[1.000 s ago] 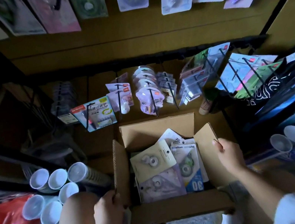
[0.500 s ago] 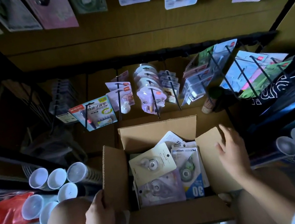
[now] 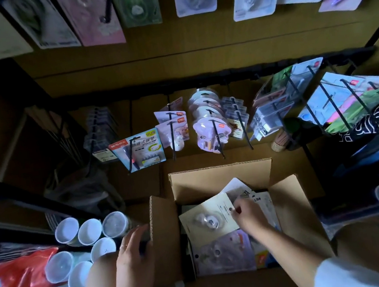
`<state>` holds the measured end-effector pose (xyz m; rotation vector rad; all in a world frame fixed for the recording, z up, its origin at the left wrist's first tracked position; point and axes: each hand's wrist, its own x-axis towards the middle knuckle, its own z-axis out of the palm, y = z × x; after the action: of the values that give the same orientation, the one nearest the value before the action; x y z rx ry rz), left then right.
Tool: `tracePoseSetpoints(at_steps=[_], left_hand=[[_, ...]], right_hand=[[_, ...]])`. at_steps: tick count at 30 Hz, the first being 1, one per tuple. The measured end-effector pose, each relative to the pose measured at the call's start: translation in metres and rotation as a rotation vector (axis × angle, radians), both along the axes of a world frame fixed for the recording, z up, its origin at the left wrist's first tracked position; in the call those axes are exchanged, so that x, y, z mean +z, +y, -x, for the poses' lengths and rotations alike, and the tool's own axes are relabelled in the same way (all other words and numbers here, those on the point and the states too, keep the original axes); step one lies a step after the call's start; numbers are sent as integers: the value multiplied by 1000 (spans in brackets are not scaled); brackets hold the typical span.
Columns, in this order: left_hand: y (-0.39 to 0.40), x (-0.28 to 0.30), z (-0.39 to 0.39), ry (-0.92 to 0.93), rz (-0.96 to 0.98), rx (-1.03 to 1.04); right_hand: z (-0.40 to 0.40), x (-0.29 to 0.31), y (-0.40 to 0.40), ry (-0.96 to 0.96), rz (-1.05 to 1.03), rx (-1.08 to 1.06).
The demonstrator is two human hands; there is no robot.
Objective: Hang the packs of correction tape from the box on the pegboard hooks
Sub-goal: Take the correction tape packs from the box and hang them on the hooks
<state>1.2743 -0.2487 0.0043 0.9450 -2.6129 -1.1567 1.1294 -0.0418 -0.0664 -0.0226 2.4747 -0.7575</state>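
Since half a second ago my right hand (image 3: 248,216) left the right flap and dropped into the open brown cardboard box (image 3: 292,211); my left hand (image 3: 132,249) slid off the left flap's near end to its outer face. Right-hand fingers (image 3: 238,209) are curled, pinching the right edge of the cream card correction-tape pack (image 3: 207,218) lying on top inside the box. Left hand lies flat, fingers straight, pressed to the box's left flap, gripping nothing. Under the cream pack, toward the box's near wall, a lilac blister pack (image 3: 223,253); more packs at the box's right inner side, partly hidden by my arm. Beyond the box's far flap, black pegboard hooks (image 3: 217,138) carry hanging packs. Left of the box, white-capped tubes (image 3: 89,232) and a red plastic bag (image 3: 22,274).
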Motion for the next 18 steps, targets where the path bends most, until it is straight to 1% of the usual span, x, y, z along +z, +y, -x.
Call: tracePoseSetpoints(at_steps=[1,2,4,7,9,11,13,15,18], left_hand=[[-1,-1,1,12,-36,9],[-1,-1,3,9,-115,23],[2,3,8,26,-409,86],[16,17,21,154,-877,213],[27,38,27,201,-1055,165],[33,64,32,206,-1070,-8],[35,87,36,210,-972,-141],[35,108,39,220,-873,-214],[32,135,40,275,-774,-305]], right_hand=[[0,13,-1,33,62,40],[0,26,-1,70,118,83],[4,58,2,118,220,159],[15,121,8,155,376,251],[21,165,7,207,449,287],[25,208,3,271,500,324],[29,244,-2,348,505,359],[32,275,-5,427,525,355],[32,309,-8,504,616,300]])
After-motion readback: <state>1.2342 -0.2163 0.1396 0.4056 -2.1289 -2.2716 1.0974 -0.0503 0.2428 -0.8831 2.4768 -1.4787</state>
